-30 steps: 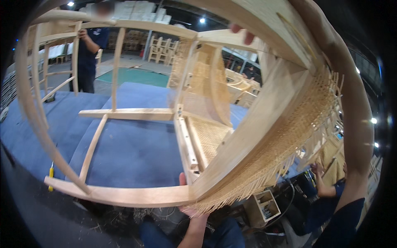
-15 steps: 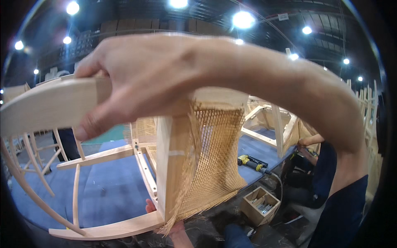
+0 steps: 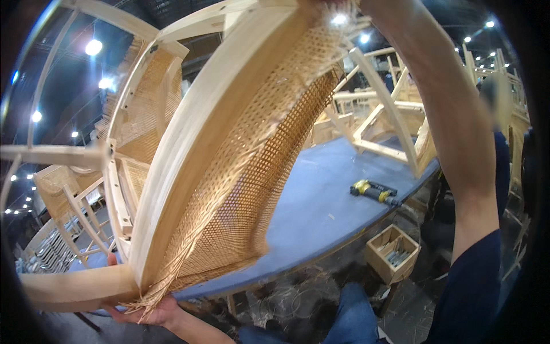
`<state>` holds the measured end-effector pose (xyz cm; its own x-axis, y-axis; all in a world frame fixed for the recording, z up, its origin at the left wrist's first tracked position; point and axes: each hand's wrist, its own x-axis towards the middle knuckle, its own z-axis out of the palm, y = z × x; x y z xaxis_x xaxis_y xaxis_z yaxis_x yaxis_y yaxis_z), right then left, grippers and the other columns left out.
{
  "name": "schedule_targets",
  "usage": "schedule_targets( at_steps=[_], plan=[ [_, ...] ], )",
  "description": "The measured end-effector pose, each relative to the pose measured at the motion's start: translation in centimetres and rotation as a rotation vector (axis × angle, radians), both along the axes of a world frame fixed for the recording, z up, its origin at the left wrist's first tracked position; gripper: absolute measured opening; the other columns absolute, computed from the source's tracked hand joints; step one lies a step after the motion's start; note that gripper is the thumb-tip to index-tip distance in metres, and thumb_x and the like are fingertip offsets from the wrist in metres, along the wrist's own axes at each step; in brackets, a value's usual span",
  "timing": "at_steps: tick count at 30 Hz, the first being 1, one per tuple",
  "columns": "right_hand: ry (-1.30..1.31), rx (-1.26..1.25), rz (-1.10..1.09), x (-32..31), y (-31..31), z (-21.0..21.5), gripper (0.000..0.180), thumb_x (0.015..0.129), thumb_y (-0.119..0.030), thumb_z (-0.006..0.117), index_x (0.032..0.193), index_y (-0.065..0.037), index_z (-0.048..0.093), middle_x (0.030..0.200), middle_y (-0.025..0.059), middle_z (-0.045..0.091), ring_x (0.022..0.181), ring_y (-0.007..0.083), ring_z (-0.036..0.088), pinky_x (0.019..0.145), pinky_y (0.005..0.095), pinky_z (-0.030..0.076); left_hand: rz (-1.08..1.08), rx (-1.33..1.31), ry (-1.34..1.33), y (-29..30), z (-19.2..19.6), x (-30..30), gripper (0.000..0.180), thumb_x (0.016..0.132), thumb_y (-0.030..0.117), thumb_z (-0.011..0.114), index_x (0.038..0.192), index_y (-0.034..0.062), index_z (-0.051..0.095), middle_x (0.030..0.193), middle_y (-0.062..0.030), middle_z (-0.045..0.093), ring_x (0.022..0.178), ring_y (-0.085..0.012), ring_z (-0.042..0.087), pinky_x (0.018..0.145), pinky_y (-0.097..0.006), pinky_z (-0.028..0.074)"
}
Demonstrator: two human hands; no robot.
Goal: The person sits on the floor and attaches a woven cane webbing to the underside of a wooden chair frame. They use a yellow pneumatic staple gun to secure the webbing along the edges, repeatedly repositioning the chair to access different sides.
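Observation:
A pale wooden chair frame (image 3: 193,135) stands tilted up in front of me, raised above the blue-covered table. Woven cane webbing (image 3: 252,192) covers one side of it, bulging, with loose frayed strands along the edge. My left hand (image 3: 153,313) is wrapped round the lower corner, palm beneath and fingertips showing behind the wood, next to the strand ends. At the upper end, my right hand (image 3: 322,3) is on the frame; the picture's top edge cuts off most of it, and its fingers are hidden.
The blue-covered table (image 3: 309,200) carries a yellow-and-black nail gun (image 3: 375,190) and another chair frame (image 3: 382,112). Beside the table's near edge is a wooden box (image 3: 393,255) with small metal pieces. More chair parts (image 3: 71,215) stand at the left.
The chair frame has been lifted and tipped, its cane side turned more toward me. My right hand has moved up and right; my left hand has shifted left with the lower corner.

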<state>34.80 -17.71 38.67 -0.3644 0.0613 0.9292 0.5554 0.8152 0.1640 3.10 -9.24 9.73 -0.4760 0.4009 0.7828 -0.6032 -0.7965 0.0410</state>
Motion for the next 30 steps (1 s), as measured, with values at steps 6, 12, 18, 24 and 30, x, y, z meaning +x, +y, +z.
schedule_targets(
  at_steps=[6,12,18,24,30],
  plan=[
    [0.38,-0.312,0.431,4.9,11.7,-6.9,0.052,0.091,-0.031,0.069,0.129,0.001,0.055,0.096,0.0094,0.066,0.082,0.0171,0.065,0.078,0.0316,0.057,0.475,-0.323,-0.086,-4.5,3.0,-3.2,0.083,0.104,0.064,0.025,0.15,-0.0046,0.036,0.151,-0.0226,0.043,0.139,-0.033,0.044,0.119,-0.05,0.034],
    [0.547,-0.263,0.579,6.6,17.7,-16.3,0.04,0.087,-0.022,0.072,0.108,0.01,0.062,0.083,0.0127,0.068,0.07,0.021,0.071,0.063,0.0303,0.058,0.446,-0.284,0.245,-3.2,3.0,-6.6,0.085,0.104,0.063,0.031,0.155,-0.0038,0.024,0.152,-0.0277,0.042,0.134,-0.0324,0.051,0.114,-0.043,0.044],
    [0.823,-0.518,0.495,7.5,24.2,-25.7,0.035,0.088,-0.021,0.07,0.108,0.006,0.06,0.078,0.01,0.065,0.065,0.0204,0.069,0.058,0.0328,0.057,0.552,-0.354,0.561,4.1,3.3,-6.8,0.058,0.106,0.045,0.048,0.131,-0.0065,0.054,0.116,-0.0181,0.069,0.107,-0.0255,0.067,0.091,-0.039,0.056],
    [1.076,-0.77,0.43,11.2,32.1,-34.4,0.034,0.089,-0.024,0.071,0.108,0.003,0.061,0.077,0.0085,0.064,0.062,0.0186,0.066,0.055,0.0324,0.055,0.87,-0.401,0.97,13.0,6.5,-2.1,0.054,0.107,0.046,0.046,0.114,-0.0036,0.067,0.103,-0.0096,0.072,0.093,-0.0161,0.064,0.086,-0.031,0.048],
    [1.193,-0.843,0.399,16.8,37.6,-44.0,0.042,0.093,-0.031,0.068,0.118,0.002,0.059,0.078,0.0056,0.061,0.062,0.0163,0.063,0.054,0.0291,0.052,0.628,-0.4,1.111,16.6,7.0,5.4,0.05,0.101,0.04,0.063,0.12,-0.0056,0.059,0.107,-0.0098,0.068,0.093,-0.0119,0.061,0.083,-0.028,0.05]
  ],
)
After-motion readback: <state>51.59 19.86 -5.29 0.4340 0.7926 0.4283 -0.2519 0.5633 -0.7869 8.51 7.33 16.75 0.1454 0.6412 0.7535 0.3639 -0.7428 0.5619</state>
